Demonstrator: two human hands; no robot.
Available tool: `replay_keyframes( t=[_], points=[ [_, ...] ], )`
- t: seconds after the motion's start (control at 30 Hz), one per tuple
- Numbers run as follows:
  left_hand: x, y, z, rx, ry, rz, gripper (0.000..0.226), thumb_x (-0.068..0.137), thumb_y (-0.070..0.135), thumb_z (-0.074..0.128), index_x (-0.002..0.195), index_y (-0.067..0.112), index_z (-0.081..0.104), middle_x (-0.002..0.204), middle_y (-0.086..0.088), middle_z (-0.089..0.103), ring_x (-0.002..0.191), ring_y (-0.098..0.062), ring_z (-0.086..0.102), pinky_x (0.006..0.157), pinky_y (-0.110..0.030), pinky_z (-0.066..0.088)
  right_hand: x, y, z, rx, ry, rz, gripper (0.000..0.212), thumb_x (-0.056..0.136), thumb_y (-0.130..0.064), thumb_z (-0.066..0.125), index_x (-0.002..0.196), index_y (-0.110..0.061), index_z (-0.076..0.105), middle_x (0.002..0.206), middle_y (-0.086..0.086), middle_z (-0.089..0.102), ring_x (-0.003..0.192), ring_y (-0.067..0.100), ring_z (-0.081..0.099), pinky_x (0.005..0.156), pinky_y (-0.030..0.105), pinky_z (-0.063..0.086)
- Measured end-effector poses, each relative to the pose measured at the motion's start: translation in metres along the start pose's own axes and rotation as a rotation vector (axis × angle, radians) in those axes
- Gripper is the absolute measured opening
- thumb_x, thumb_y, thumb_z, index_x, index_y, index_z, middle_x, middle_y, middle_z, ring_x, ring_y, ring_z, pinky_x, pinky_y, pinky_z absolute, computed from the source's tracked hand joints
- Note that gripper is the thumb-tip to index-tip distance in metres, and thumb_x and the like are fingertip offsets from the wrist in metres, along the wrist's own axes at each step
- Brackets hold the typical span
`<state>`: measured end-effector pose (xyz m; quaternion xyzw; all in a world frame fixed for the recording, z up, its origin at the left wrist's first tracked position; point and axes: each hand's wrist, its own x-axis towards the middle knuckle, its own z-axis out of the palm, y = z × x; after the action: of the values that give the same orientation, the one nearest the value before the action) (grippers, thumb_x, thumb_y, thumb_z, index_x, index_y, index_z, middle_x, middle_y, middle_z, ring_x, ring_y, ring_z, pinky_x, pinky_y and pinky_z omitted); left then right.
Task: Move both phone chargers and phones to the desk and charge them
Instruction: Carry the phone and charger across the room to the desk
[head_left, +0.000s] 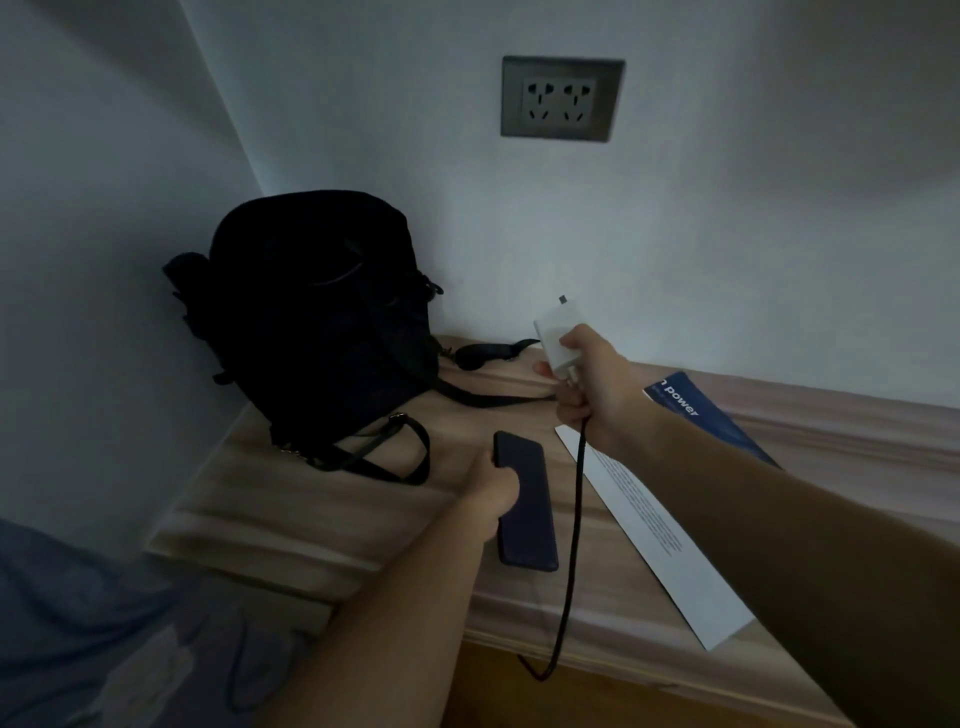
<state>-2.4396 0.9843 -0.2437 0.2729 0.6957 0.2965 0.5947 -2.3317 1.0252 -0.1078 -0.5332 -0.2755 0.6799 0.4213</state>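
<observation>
Left hand (493, 493) wraps its fingers round the long edge of the dark phone (527, 514) at centre frame. The phone is low over the wooden surface (311, 519); can't tell if it is lifted or lying there. Right hand (587, 384), at 1 o'clock of the phone, pinches the white charger (553, 335) in curled fingers, prongs pointing up toward the wall socket (562, 98) at 12 o'clock and well apart from it. The black cable (571, 545) drops from that fist toward 6 o'clock and loops below the surface's front edge.

Risks:
- The hanging loop may catch on the surface edge or drag across the leaflet (654, 519) at 4 o'clock when carried off.
- The edge-only grip on the phone could slip.
- The backpack (311, 322) straps at 9 o'clock lie near the phone and could snag.

Hidden or unclear:
- The cable's far end is lost in the dark, so can't tell whether it joins the phone.
- The second phone, second charger and the desk are not visible.
- The bed (104, 623) at 7 o'clock is murky, with a thin cord-like line on it that can't be identified.
- Dim light throughout.
</observation>
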Motion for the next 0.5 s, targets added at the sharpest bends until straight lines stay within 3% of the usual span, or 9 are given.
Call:
replay_keyframes(
  t=[0.17, 0.3, 0.5],
  points=[
    [0.01, -0.008, -0.003, 0.03, 0.006, 0.01, 0.043, 0.098, 0.007, 0.038, 0.139, 0.019, 0.041, 0.124, -0.007, 0.055, 0.101, -0.025, 0.058, 0.08, -0.039, 0.054, 0.005, 0.006, -0.001, -0.004, -0.005, 0.023, 0.029, 0.092, -0.041, 0.049, 0.099, -0.013, 0.054, 0.075, 0.004, 0.06, 0.033, 0.006, 0.027, 0.033, 0.013, 0.019],
    [0.016, -0.011, -0.008, 0.131, 0.037, 0.039, 0.039, 0.094, 0.006, 0.04, 0.13, 0.017, 0.049, 0.119, -0.006, 0.059, 0.099, -0.024, 0.058, 0.079, -0.036, 0.051, 0.008, 0.009, -0.003, 0.021, -0.037, 0.042, 0.046, 0.094, -0.055, 0.039, 0.108, -0.014, 0.055, 0.076, 0.004, 0.057, 0.034, 0.006, 0.027, 0.036, 0.012, 0.017],
    [0.012, -0.002, -0.009, 0.077, 0.053, -0.018, 0.036, 0.08, 0.015, 0.053, 0.115, 0.017, 0.057, 0.105, -0.007, 0.063, 0.091, -0.025, 0.062, 0.075, -0.035, 0.053, 0.009, 0.008, 0.0, 0.071, -0.007, 0.108, 0.047, 0.093, -0.045, 0.037, 0.113, -0.006, 0.054, 0.082, 0.006, 0.057, 0.036, 0.007, 0.033, 0.036, 0.013, 0.022]
  ],
)
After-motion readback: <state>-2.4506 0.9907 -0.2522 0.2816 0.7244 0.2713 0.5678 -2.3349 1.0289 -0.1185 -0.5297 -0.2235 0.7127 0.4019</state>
